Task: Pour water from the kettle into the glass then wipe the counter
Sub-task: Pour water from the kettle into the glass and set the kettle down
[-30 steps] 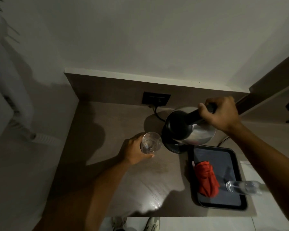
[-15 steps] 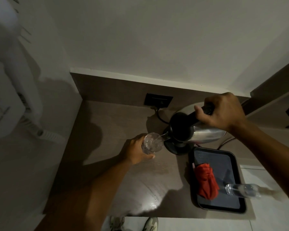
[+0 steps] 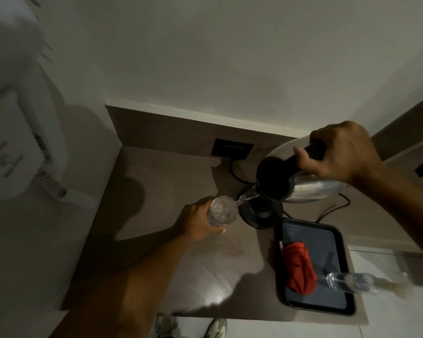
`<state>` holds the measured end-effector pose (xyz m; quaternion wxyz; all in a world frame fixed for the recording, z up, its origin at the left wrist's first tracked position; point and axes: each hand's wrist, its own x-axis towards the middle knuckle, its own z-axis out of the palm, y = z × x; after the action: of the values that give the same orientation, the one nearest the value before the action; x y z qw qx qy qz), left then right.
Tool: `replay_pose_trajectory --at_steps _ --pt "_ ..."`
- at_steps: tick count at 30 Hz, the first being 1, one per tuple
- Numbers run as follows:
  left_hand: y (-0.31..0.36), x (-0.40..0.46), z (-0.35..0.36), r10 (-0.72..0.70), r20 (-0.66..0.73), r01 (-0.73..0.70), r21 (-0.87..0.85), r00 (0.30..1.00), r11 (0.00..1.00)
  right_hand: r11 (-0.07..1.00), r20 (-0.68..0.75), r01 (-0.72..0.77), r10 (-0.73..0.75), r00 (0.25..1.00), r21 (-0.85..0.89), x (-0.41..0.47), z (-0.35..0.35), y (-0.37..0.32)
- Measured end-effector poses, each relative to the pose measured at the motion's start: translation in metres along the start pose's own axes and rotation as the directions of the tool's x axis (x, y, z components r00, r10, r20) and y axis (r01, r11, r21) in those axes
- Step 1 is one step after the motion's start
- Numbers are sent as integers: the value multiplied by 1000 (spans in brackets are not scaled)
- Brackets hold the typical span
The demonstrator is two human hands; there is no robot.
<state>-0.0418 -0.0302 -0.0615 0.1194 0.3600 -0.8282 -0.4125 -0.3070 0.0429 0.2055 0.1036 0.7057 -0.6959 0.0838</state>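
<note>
Above the counter point(image 3: 156, 240), right hand point(image 3: 340, 152) gripping tilted kettle point(image 3: 303, 189), left hand point(image 3: 195, 220) clasping glass point(image 3: 221, 211)

Both bare arms reach forward over the counter, each hand closed in a grip.

The left hand point(image 3: 197, 219) sits low, its forearm running up from the lower left, fingers and thumb curled around the side of the glass point(image 3: 222, 211), knuckles facing up. The right hand point(image 3: 340, 152) is raised higher on the right, fist wrapped over the handle of the kettle point(image 3: 305, 186), wrist bent so the knuckles face up, forearm stretching in from the right edge.
</note>
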Motion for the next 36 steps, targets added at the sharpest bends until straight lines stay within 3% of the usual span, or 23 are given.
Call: replay_pose_trajectory --at_steps 36 --pt "0 1 2 -58 1 58 5 998 998 999 73 6 -2 997 -53 20 -30 -10"
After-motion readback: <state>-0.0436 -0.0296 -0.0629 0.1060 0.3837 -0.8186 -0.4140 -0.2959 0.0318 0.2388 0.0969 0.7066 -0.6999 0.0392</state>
